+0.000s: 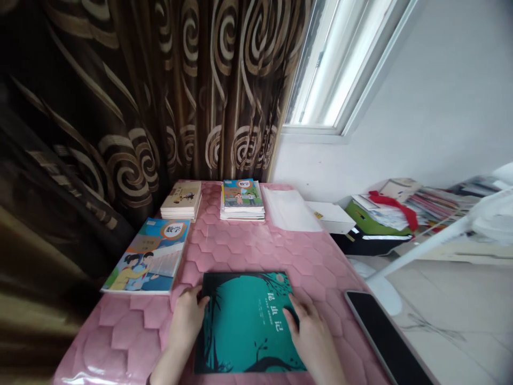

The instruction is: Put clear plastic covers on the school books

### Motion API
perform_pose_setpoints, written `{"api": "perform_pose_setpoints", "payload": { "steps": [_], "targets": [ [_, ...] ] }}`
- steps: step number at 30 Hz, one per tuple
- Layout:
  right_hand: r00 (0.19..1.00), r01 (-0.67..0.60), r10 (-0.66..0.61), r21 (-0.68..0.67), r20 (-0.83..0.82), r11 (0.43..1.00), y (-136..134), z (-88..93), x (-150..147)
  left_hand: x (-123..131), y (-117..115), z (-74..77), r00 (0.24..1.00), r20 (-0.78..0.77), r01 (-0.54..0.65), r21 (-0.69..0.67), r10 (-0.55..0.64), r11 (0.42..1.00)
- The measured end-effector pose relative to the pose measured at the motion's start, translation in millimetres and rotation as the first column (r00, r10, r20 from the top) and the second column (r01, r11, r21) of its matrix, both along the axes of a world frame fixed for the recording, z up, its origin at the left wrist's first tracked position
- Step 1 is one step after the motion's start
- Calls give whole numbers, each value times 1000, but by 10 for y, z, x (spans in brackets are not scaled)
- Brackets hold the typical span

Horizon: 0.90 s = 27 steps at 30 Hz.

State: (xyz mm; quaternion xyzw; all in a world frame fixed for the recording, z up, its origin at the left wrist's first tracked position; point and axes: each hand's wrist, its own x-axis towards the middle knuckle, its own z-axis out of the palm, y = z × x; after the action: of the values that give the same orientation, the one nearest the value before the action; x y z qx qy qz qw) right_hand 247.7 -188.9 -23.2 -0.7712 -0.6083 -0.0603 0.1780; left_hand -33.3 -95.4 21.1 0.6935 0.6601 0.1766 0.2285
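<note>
A teal-green book [244, 321] with black plant drawings and white Chinese characters lies face up near the front of the pink padded table. My left hand [188, 313] grips its left edge, the thumb over the cover and the fingers around the side. At the right edge, my right hand [310, 326] has its thumb on the cover and its fingers curled along the border; their undersides are hidden. Just beyond my left hand lies a blue math textbook [148, 256] with a picture of children.
Farther back are a stack of tan books [182, 199], a pile topped by a blue textbook [242, 198] and white papers [290, 208]. A dark tablet-like slab [385, 331] lies along the right edge. Beyond stand a white fan [433, 246] and a green box [360, 216]. Curtains border the left.
</note>
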Motion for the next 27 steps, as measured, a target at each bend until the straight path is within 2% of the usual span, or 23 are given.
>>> {"api": "perform_pose_setpoints", "payload": {
  "steps": [7, 14, 23, 27],
  "targets": [
    [998, -1, 2, 17, -63, 1000, -4, 7, 14, -2, 115, 3, 989, -142, 32, 2, -31, 999],
    [998, 5, -2, 38, -63, 999, 2, 9, -23, 18, 71, 47, 972, -230, 49, -37, -56, 998],
    [987, 38, -33, 30, -160, 999, -16, -68, 28, 32, -6, 42, 996, -93, -18, -38, 14, 999],
    [971, 21, -3, 72, -237, 997, -2, -149, 87, 48, 18, 111, 997, -47, -68, -111, 64, 991]
  ]
}}
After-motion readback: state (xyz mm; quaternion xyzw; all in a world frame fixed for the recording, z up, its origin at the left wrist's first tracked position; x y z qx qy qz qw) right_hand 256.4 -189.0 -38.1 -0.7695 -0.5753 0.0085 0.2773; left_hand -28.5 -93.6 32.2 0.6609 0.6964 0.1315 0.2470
